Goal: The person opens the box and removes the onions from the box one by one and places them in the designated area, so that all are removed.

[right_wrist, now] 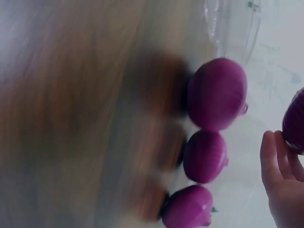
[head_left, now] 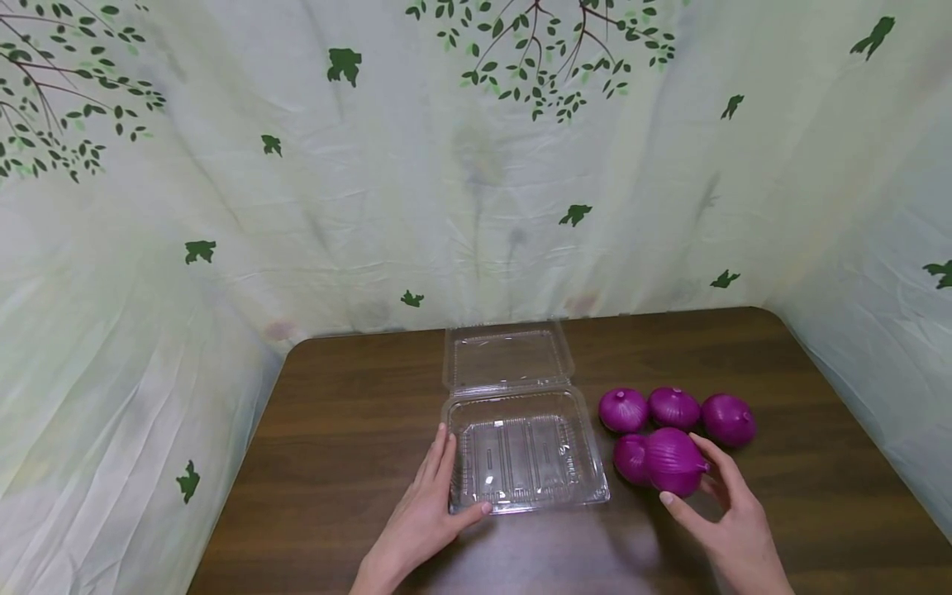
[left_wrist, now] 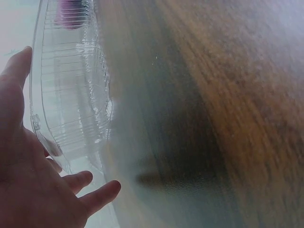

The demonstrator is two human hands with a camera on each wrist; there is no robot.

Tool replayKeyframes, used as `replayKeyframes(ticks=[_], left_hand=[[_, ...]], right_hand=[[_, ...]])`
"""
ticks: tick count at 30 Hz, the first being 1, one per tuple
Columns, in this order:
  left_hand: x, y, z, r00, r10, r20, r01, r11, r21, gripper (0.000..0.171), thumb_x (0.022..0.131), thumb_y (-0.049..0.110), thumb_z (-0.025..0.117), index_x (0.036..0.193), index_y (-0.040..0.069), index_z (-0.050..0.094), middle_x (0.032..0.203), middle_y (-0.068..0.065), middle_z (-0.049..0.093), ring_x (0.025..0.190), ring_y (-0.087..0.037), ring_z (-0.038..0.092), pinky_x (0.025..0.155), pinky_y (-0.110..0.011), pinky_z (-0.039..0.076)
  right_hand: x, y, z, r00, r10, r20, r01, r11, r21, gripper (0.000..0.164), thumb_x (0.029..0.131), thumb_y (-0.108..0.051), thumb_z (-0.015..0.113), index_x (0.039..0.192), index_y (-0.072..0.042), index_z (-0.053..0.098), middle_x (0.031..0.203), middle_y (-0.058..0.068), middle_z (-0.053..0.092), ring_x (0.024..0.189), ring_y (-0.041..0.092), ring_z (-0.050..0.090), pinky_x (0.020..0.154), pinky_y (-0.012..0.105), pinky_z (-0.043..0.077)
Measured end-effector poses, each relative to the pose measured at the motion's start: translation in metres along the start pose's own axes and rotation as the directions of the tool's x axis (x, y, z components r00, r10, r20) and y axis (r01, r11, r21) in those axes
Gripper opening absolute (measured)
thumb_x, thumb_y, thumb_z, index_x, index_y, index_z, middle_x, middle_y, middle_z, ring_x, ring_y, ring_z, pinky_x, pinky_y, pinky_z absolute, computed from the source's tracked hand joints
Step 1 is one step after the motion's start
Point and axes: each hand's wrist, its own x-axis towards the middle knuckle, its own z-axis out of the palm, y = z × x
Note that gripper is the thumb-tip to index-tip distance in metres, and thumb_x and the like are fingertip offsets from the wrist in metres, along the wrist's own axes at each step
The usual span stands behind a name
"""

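Observation:
A clear plastic clamshell container (head_left: 521,450) stands on the table with its lid folded back behind it. My left hand (head_left: 420,504) rests on its near left corner, fingers fairly straight along the left rim and thumb at the front edge. The left wrist view shows the thumb (left_wrist: 20,66) right at the rim. In my right hand (head_left: 736,521), thumb and fingers pinch a purple onion (head_left: 675,461), held above table height beside the container. The same onion (right_wrist: 295,123) is partly cut off in the right wrist view.
Several more purple onions sit right of the container: one (head_left: 630,459) half behind the held onion, others in a row behind, including the rightmost onion (head_left: 729,420). A leaf-patterned curtain (head_left: 491,207) hangs behind the brown wooden table (head_left: 357,421).

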Motion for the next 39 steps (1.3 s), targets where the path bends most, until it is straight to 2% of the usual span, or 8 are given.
replayKeyframes(ticks=[6, 12, 19, 21, 26, 28, 37, 39], left_hand=[[-0.001, 0.0, -0.001, 1.0, 0.016, -0.01, -0.016, 1.0, -0.01, 0.111, 0.081, 0.065, 0.068, 0.159, 0.009, 0.013, 0.165, -0.001, -0.004, 0.148, -0.029, 0.012, 0.109, -0.06, 0.028], [-0.002, 0.0, -0.001, 1.0, 0.021, -0.008, -0.021, 1.0, -0.006, 0.11, 0.081, 0.064, 0.068, 0.158, 0.008, 0.014, 0.165, -0.002, -0.003, 0.148, -0.03, 0.012, 0.109, -0.06, 0.028], [-0.002, 0.0, -0.002, 1.0, 0.025, -0.003, -0.025, 1.0, -0.011, 0.109, 0.082, 0.062, 0.07, 0.159, 0.009, 0.014, 0.165, -0.001, -0.004, 0.148, -0.029, 0.011, 0.109, -0.058, 0.028], [-0.002, 0.0, -0.003, 1.0, 0.029, -0.004, -0.029, 1.0, -0.011, 0.109, 0.082, 0.062, 0.07, 0.159, 0.009, 0.014, 0.165, -0.001, -0.004, 0.148, -0.029, 0.012, 0.109, -0.058, 0.029], [-0.002, -0.001, -0.003, 0.999, 0.036, -0.005, -0.036, 0.999, -0.02, 0.108, 0.082, 0.062, 0.069, 0.158, 0.008, 0.015, 0.165, -0.001, -0.003, 0.148, -0.031, 0.013, 0.108, -0.059, 0.029], [-0.002, -0.001, -0.003, 0.999, 0.038, -0.005, -0.038, 0.999, -0.022, 0.108, 0.082, 0.062, 0.069, 0.158, 0.008, 0.015, 0.165, -0.002, -0.003, 0.148, -0.03, 0.013, 0.108, -0.058, 0.029], [-0.001, -0.002, -0.004, 0.999, 0.033, 0.011, -0.033, 0.999, -0.019, 0.109, 0.082, 0.064, 0.068, 0.159, 0.01, 0.012, 0.165, 0.001, -0.006, 0.148, -0.03, 0.011, 0.109, -0.059, 0.028], [-0.001, -0.002, -0.004, 0.999, 0.032, 0.013, -0.031, 0.999, -0.026, 0.109, 0.082, 0.063, 0.068, 0.159, 0.01, 0.012, 0.165, 0.001, -0.007, 0.148, -0.03, 0.01, 0.109, -0.059, 0.028]], right_hand=[[0.002, 0.012, -0.014, 1.0, 0.018, 0.014, -0.016, 0.993, -0.119, 0.079, 0.08, -0.021, 0.084, 0.147, -0.023, 0.043, 0.121, -0.004, 0.055, 0.101, -0.005, 0.051, 0.082, 0.009, 0.041], [0.008, 0.024, -0.023, 1.0, -0.016, 0.019, 0.019, 0.987, -0.163, 0.08, 0.078, -0.02, 0.086, 0.146, -0.015, 0.044, 0.126, 0.008, 0.054, 0.103, -0.007, 0.047, 0.079, 0.008, 0.041], [0.018, 0.042, -0.029, 0.998, 0.017, 0.058, -0.003, 0.969, -0.247, 0.078, 0.079, -0.027, 0.085, 0.144, -0.009, 0.046, 0.127, 0.014, 0.051, 0.093, -0.008, 0.045, 0.071, 0.013, 0.045], [0.021, 0.046, -0.031, 0.997, 0.031, 0.072, -0.01, 0.96, -0.279, 0.079, 0.079, -0.029, 0.085, 0.144, -0.007, 0.046, 0.127, 0.017, 0.051, 0.096, 0.001, 0.049, 0.07, 0.016, 0.045], [0.026, 0.056, -0.034, 0.985, 0.078, 0.151, -0.025, 0.945, -0.325, 0.083, 0.081, -0.034, 0.082, 0.145, -0.002, 0.04, 0.133, 0.028, 0.044, 0.113, 0.043, 0.049, 0.083, 0.051, 0.046], [0.027, 0.059, -0.034, 0.98, 0.091, 0.179, -0.026, 0.941, -0.338, 0.084, 0.081, -0.035, 0.081, 0.145, 0.0, 0.039, 0.134, 0.03, 0.042, 0.118, 0.048, 0.045, 0.083, 0.064, 0.041], [0.038, 0.064, -0.034, 0.949, 0.188, 0.252, -0.079, 0.919, -0.387, 0.09, 0.084, -0.048, 0.075, 0.146, 0.001, 0.033, 0.139, 0.034, 0.037, 0.12, 0.053, 0.043, 0.085, 0.066, 0.042], [0.041, 0.064, -0.034, 0.939, 0.216, 0.266, -0.101, 0.916, -0.388, 0.091, 0.085, -0.05, 0.074, 0.147, 0.0, 0.031, 0.138, 0.035, 0.039, 0.115, 0.05, 0.049, 0.082, 0.061, 0.045]])
